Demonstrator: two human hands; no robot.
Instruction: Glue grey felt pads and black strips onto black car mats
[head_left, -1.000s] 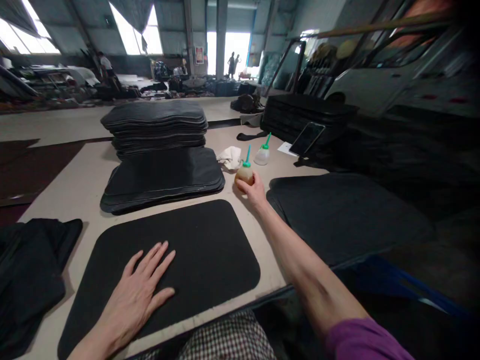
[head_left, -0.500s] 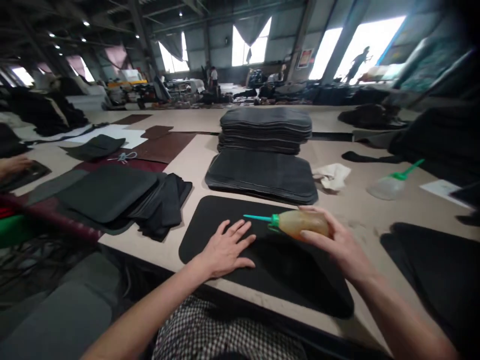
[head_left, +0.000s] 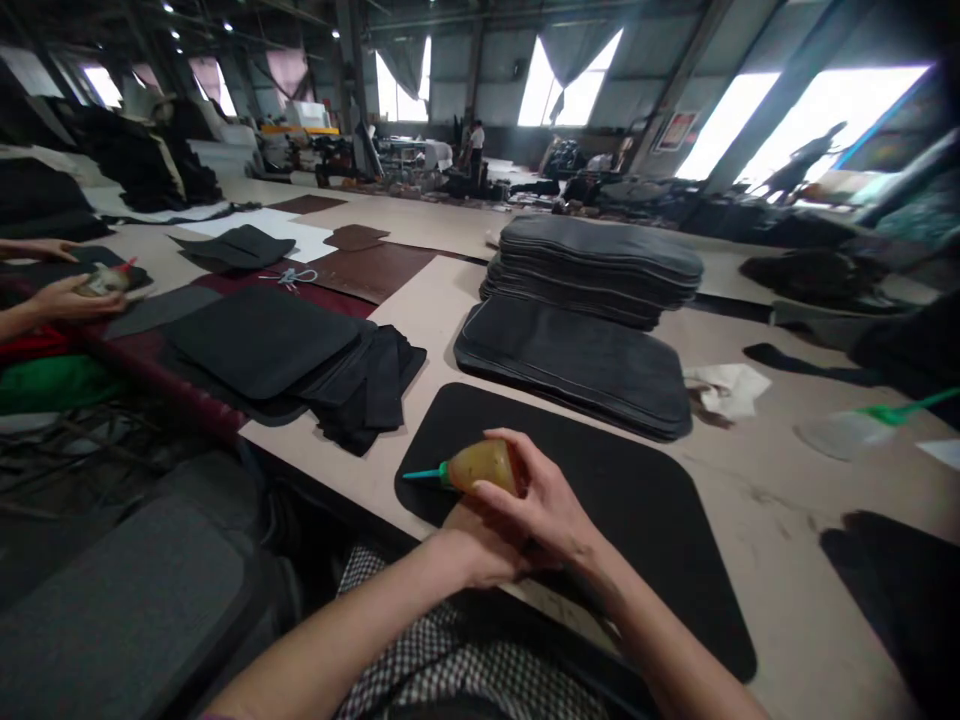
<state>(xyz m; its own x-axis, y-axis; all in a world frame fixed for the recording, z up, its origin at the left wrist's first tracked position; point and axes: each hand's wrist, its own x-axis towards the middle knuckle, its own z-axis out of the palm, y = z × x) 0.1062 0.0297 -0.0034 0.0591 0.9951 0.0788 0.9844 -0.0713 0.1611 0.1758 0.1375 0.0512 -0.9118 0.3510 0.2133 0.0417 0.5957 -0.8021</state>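
Observation:
My right hand (head_left: 544, 500) is wrapped round a squeeze bottle (head_left: 480, 468) of amber liquid, tilted so that its thin teal nozzle points left, close over the left end of a black rounded panel (head_left: 630, 500). Below the bottle, my left hand (head_left: 480, 545) lies at the panel's near edge. The right hand and the bottle cover its fingers, so whether they are spread or closed is hidden. Just behind the panel sits a low pile of similar dark panels (head_left: 570, 360), with a taller stack (head_left: 600, 260) beyond it.
Black pieces (head_left: 270, 340) lie loosely piled at the left. To the right are a crumpled cloth (head_left: 727, 390), another squeeze bottle (head_left: 847, 432) with a green nozzle and more black pieces (head_left: 900, 580). At the far left, a co-worker's hands (head_left: 71, 295) hold a small bottle.
My right hand has carried the bottle left, across and above my left hand, to the panel's left end. The spread left fingers are now covered. The view has swung left.

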